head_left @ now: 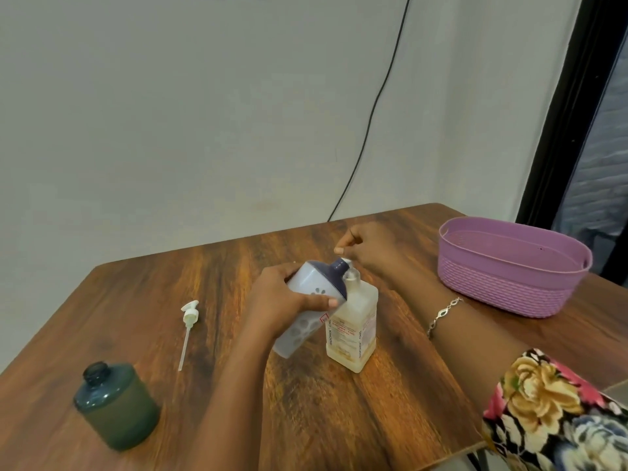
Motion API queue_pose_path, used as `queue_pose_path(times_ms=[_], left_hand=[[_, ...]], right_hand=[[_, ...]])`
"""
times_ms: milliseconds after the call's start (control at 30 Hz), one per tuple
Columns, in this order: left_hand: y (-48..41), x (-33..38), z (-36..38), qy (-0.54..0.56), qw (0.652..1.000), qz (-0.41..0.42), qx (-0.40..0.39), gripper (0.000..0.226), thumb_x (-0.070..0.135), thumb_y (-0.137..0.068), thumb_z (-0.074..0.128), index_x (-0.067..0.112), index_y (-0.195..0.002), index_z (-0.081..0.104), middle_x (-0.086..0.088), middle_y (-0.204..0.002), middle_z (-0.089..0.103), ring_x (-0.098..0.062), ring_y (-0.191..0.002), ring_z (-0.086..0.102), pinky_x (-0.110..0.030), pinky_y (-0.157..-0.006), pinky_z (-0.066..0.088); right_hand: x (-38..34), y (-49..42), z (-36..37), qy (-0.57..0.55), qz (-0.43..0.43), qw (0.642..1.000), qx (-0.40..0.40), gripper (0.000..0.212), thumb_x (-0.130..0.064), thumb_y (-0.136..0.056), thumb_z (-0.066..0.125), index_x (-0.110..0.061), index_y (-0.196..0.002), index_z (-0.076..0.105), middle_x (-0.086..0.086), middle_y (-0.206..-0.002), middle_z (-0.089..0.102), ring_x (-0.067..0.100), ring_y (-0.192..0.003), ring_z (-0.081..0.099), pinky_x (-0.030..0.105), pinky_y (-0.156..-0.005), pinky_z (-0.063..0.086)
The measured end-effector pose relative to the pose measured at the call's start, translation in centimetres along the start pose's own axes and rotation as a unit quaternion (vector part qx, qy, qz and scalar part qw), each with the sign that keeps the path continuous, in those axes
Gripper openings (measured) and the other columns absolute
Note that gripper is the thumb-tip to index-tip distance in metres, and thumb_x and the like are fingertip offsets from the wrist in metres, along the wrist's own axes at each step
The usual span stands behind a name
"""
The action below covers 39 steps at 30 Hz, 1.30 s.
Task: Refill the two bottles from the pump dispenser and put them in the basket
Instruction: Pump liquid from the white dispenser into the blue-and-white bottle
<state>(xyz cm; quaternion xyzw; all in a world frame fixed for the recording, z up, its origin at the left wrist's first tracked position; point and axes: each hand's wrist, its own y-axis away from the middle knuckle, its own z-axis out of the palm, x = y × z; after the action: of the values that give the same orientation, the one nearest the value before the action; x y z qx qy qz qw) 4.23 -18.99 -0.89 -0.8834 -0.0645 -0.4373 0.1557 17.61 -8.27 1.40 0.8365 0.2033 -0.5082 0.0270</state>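
Holding a pale lavender bottle [306, 280] with a dark blue top in my left hand [278, 300], fingers and thumb wrapped round its body, I have it tilted so its neck sits right at the white pump head [346, 261] of the pump dispenser [353, 321]. The dispenser, a clear square bottle of cream liquid, stands on the wooden desk [339, 419] just right of that hand. My right hand [368, 253] hangs over the pump head, fingers curled; whether it presses or grips the head I cannot tell. Well to the left of my left hand a dark green bottle [115, 406] stands upright, with a loose white pump [188, 324] lying between. The purple basket [503, 287] sits on the desk to the right of my right hand.
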Motion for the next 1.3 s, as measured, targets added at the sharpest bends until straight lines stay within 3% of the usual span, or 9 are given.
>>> queue_pose_path(times_ms=[100, 233, 333, 500, 667, 767, 933, 1067, 1300], left_hand=[[0.2, -0.2, 0.5, 0.017, 1.0, -0.009, -0.004, 0.042, 0.032, -0.06, 0.083, 0.024, -0.095, 0.061, 0.009, -0.084, 0.063, -0.005, -0.075, 0.06, -0.016, -0.057, 0.044], [0.4, 0.3, 0.2, 0.027, 1.0, -0.008, 0.006, 0.047, 0.03, -0.06, 0.084, 0.017, -0.1, 0.064, 0.005, -0.085, 0.064, -0.009, -0.076, 0.061, -0.019, -0.058, 0.045], [0.3, 0.9, -0.3, 0.013, 1.0, 0.0, 0.018, 0.05, 0.031, -0.06, 0.083, 0.017, -0.103, 0.062, 0.002, -0.09, 0.064, -0.014, -0.081, 0.061, -0.025, -0.065, 0.051], [0.3, 0.3, -0.3, -0.007, 1.0, -0.004, 0.02, 0.043, 0.034, -0.06, 0.083, 0.023, -0.094, 0.06, 0.01, -0.081, 0.061, -0.009, -0.077, 0.06, -0.028, -0.068, 0.053], [0.5, -0.2, 0.5, 0.004, 1.0, -0.012, 0.015, 0.043, 0.033, -0.059, 0.083, 0.02, -0.094, 0.063, 0.006, -0.082, 0.063, -0.012, -0.077, 0.061, -0.025, -0.063, 0.05], [0.7, 0.3, 0.2, 0.014, 0.999, -0.009, 0.033, 0.046, 0.032, -0.059, 0.084, 0.019, -0.098, 0.063, 0.006, -0.083, 0.063, -0.013, -0.078, 0.061, -0.025, -0.064, 0.05], [0.4, 1.2, -0.4, -0.021, 0.998, -0.005, 0.052, 0.062, 0.036, -0.057, 0.084, 0.015, -0.111, 0.061, 0.001, -0.095, 0.063, -0.018, -0.086, 0.061, -0.036, -0.075, 0.054], [0.8, 0.5, 0.3, -0.024, 0.998, -0.014, 0.052, 0.049, 0.036, -0.059, 0.083, 0.019, -0.098, 0.059, 0.009, -0.081, 0.058, -0.01, -0.078, 0.058, -0.027, -0.066, 0.05], [1.1, 0.5, 0.4, 0.004, 0.998, -0.01, 0.057, 0.051, 0.033, -0.06, 0.083, 0.017, -0.104, 0.062, 0.011, -0.083, 0.059, -0.01, -0.08, 0.058, -0.022, -0.062, 0.047]], right_hand=[[0.6, 0.1, 0.2, -0.001, -0.004, 1.0, 0.008, 0.024, -0.005, -0.084, 0.064, -0.019, -0.065, 0.057, -0.005, -0.078, 0.061, 0.012, -0.082, 0.057, 0.03, -0.078, 0.049], [-0.2, 0.5, 0.0, -0.019, -0.013, 0.999, 0.024, 0.023, -0.004, -0.084, 0.063, -0.018, -0.067, 0.057, -0.004, -0.075, 0.059, 0.007, -0.073, 0.054, 0.02, -0.065, 0.044], [-1.0, 0.4, -0.8, -0.019, -0.017, 1.0, -0.006, 0.021, -0.003, -0.085, 0.061, -0.017, -0.069, 0.057, -0.003, -0.077, 0.059, 0.008, -0.074, 0.054, 0.018, -0.061, 0.042], [-0.1, 0.4, 0.5, 0.02, -0.015, 1.0, 0.015, 0.022, -0.009, -0.086, 0.062, -0.02, -0.069, 0.056, -0.001, -0.087, 0.063, 0.013, -0.084, 0.057, 0.028, -0.076, 0.048], [0.6, 0.5, 0.7, 0.003, -0.028, 1.0, 0.013, 0.021, -0.007, -0.086, 0.061, -0.018, -0.07, 0.055, -0.005, -0.081, 0.058, 0.007, -0.077, 0.053, 0.016, -0.062, 0.04], [-0.1, 0.6, 0.6, 0.014, -0.043, 0.998, 0.045, 0.014, -0.009, -0.088, 0.06, -0.014, -0.075, 0.057, -0.003, -0.082, 0.058, 0.001, -0.069, 0.049, 0.012, -0.056, 0.036], [-0.8, 0.5, -0.3, 0.01, -0.03, 0.999, -0.001, 0.02, -0.009, -0.087, 0.06, -0.018, -0.071, 0.055, -0.004, -0.082, 0.059, 0.004, -0.073, 0.053, 0.015, -0.06, 0.041], [0.5, 0.5, 0.9, 0.011, -0.033, 0.999, 0.036, 0.024, -0.008, -0.086, 0.062, -0.02, -0.067, 0.054, -0.006, -0.077, 0.059, 0.003, -0.07, 0.052, 0.015, -0.06, 0.039], [-0.3, 0.5, 0.3, -0.024, -0.024, 0.999, 0.017, 0.022, -0.006, -0.085, 0.063, -0.018, -0.068, 0.056, -0.003, -0.079, 0.059, 0.005, -0.07, 0.052, 0.015, -0.058, 0.039]])
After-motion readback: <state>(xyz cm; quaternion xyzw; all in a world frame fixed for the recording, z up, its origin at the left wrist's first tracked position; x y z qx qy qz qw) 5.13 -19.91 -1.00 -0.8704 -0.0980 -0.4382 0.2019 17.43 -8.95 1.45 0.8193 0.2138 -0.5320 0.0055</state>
